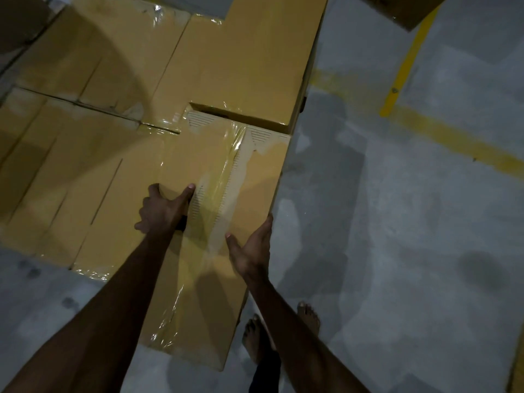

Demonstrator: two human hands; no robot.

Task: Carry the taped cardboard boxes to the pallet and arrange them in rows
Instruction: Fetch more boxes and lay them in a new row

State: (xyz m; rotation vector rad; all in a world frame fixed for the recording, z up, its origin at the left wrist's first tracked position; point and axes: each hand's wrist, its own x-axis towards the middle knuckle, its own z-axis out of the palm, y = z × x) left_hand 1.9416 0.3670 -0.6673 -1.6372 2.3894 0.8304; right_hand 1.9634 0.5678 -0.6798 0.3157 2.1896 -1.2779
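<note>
Long taped box (255, 180) lies lower centre of the frame, butting the rows (85, 154). Left grip (163, 211) spread on top, right grip (252, 248) flat against its side, both unclenched. Looks stiff, bulky, tape slick; better held by the bare cardboard edges

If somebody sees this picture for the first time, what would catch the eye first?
First comes the long taped box in the middle, with the left hand on its top and the right hand flat against its right edge. Next come the other boxes laid side by side across the upper left, and the yellow lines on the grey floor at the right.
</note>
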